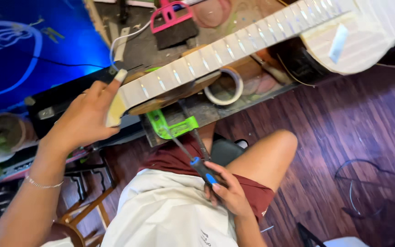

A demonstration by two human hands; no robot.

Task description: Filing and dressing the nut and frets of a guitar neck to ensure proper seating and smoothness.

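While left hand (85, 116) steadies guitar neck (216, 50), right hand (229, 194) holds screwdriver (193, 153)

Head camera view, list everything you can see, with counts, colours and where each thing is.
Pale masking-taped guitar neck: one, cream, across the workbench, nut end at left.
Pale guitar body: one, cream, top right.
Roll of masking tape: one, off-white, under the neck.
Green plastic clamp: one, bench edge.
Pink-handled brush: one, black bristles, top centre.
Dark wooden floor: brown, right.
Blue-and-black-handled file: one, in right hand.
Left hand: grips neck end.
Right hand: at lap.
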